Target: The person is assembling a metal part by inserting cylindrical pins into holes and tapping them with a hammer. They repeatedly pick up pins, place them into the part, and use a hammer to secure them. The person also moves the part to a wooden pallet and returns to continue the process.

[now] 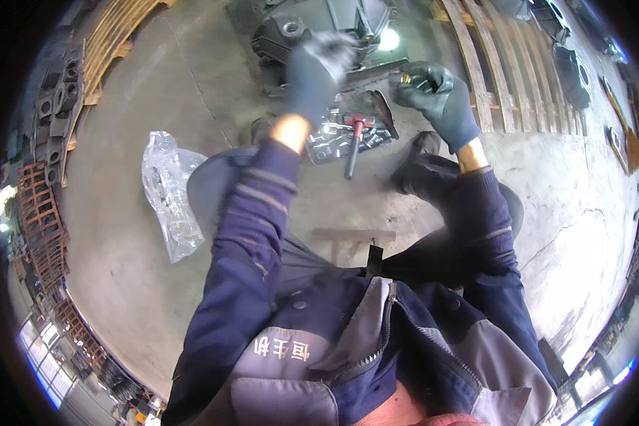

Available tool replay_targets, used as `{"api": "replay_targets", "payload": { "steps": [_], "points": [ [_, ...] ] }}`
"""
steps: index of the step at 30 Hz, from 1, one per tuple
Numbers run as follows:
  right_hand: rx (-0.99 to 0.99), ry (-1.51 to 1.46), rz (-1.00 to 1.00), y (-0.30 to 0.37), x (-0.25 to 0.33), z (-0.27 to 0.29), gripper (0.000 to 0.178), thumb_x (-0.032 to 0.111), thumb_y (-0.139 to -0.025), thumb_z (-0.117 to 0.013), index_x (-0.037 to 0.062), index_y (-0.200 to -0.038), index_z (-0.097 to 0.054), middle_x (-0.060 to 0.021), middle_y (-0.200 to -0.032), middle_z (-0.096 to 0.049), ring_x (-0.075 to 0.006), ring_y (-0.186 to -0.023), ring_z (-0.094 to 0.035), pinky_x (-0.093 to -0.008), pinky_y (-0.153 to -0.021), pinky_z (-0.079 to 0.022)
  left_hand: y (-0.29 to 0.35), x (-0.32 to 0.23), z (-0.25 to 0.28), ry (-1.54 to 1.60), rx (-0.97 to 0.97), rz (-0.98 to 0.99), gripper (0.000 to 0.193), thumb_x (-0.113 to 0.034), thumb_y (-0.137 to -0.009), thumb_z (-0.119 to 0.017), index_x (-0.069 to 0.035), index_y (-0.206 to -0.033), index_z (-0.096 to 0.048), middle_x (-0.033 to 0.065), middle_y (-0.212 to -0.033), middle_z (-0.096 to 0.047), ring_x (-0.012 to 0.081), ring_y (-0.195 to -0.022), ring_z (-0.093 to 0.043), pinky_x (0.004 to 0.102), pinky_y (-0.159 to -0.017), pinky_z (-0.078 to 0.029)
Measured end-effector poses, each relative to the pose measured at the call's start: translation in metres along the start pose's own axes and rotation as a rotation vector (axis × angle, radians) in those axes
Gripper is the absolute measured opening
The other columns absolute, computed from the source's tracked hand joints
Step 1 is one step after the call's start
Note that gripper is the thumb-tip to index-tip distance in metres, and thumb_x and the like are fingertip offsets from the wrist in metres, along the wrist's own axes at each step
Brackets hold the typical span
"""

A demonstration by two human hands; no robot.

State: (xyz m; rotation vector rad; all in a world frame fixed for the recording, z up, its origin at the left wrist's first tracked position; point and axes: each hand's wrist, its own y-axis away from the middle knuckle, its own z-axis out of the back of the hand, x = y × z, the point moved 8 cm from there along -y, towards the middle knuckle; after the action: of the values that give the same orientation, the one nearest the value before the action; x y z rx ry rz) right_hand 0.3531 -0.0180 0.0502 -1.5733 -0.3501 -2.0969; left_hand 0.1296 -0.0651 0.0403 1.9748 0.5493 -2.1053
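My left hand, in a dark glove, is blurred by motion in front of a large grey metal casting; its fingers are smeared, and I cannot make out whether it holds anything. To its right, my gloved right hand is closed, with a small yellowish, brass-coloured piece showing at its fingertips. On the floor below both hands lies a pile of small metal parts on plastic sheeting. Across that pile rests a hammer with a red head, its dark handle toward me.
A crumpled clear plastic bag lies on the floor to my left. Wooden pallets stand at the far right, with more slatted wood at the far left. Metal castings line the left side. My shoe is near the parts.
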Motion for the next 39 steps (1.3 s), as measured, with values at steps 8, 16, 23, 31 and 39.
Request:
{"api": "replay_targets", "payload": {
  "steps": [8, 16, 23, 31, 39],
  "points": [
    [-0.269, 0.497, -0.372, -0.007, -0.138, 0.082, 0.044, 0.038, -0.084, -0.084, 0.0038, -0.110, -0.076, -0.0169, -0.095, -0.078, -0.0244, -0.086, -0.075, -0.0341, -0.079, -0.058, -0.152, 0.083, 0.162, -0.814, -0.329, -0.055, 0.057, -0.056, -0.096, -0.063, -0.005, -0.120, -0.075, 0.0188, -0.116, -0.076, 0.0307, -0.110, -0.072, 0.0391, -0.095, -0.052],
    [-0.189, 0.728, -0.588, -0.014, -0.291, 0.089, 0.041, 0.048, -0.086, -0.077, 0.0176, -0.113, -0.077, -0.0154, -0.105, -0.076, -0.0342, -0.101, -0.073, -0.0419, -0.088, -0.056, -0.183, 0.157, 0.149, -1.360, 0.086, -0.192, 0.042, -0.032, -0.109, -0.044, -0.021, -0.147, -0.057, 0.0250, -0.119, -0.070, 0.0351, -0.109, -0.068, 0.0439, -0.095, -0.052],
    [-0.053, 0.927, -0.546, -0.041, -0.349, 0.074, 0.035, 0.040, -0.088, -0.073, 0.0217, -0.119, -0.076, -0.0169, -0.112, -0.075, -0.0383, -0.104, -0.071, -0.0459, -0.092, -0.056, -0.211, 0.218, 0.236, -0.740, -0.336, -0.035, 0.042, -0.038, -0.108, -0.047, -0.009, -0.131, -0.068, 0.0170, -0.114, -0.076, 0.0244, -0.102, -0.071, 0.0370, -0.091, -0.054],
    [0.154, 1.054, -0.571, -0.053, -0.388, 0.048, 0.031, 0.031, -0.094, -0.062, 0.0219, -0.121, -0.075, -0.0142, -0.120, -0.073, -0.0356, -0.113, -0.069, -0.0466, -0.096, -0.055, -0.205, 0.218, 0.256, -0.441, -0.434, 0.007, 0.042, -0.031, -0.109, -0.047, -0.002, -0.127, -0.069, 0.0111, -0.113, -0.076, 0.0201, -0.098, -0.071, 0.0347, -0.087, -0.056],
    [0.186, 1.159, -0.605, -0.055, -0.411, 0.048, 0.032, 0.033, -0.095, -0.062, 0.0166, -0.120, -0.075, -0.0145, -0.120, -0.073, -0.0352, -0.112, -0.069, -0.0472, -0.096, -0.055, -0.208, 0.207, 0.250, -0.343, -0.441, -0.051, 0.037, -0.031, -0.106, -0.055, -0.002, -0.120, -0.074, 0.0089, -0.107, -0.077, 0.0188, -0.093, -0.071, 0.0342, -0.085, -0.057]
  ]
}}
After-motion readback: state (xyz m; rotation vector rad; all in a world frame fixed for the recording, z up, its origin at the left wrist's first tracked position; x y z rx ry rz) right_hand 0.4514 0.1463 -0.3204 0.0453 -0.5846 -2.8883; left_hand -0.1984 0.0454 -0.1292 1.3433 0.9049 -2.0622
